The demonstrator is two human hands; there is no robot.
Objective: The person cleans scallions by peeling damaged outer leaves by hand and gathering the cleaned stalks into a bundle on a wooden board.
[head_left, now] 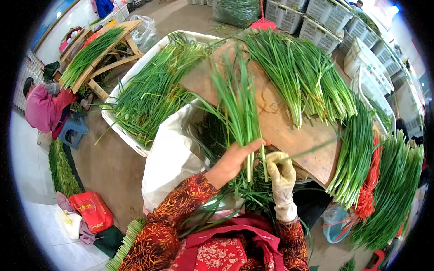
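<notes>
Bare and closed, my left hand grips a small bunch of garlic chives by the lower stems, with the green leaves pointing away from me. Just right of it, my right hand wears a pale glove. Its thumb and fingers pinch a single chive leaf, which is blurred and sticks out to the right. Beyond both hands lies a wooden board, where sorted chive bundles rest with their pale stem ends toward me. Loose leaves hang below my hands over a white sheet.
A white crate heaped with loose chives stands left of the board. Red twine hangs at the right beside more chive bundles. A person in pink sits at the far left near another wooden bench. Plastic crates are stacked behind.
</notes>
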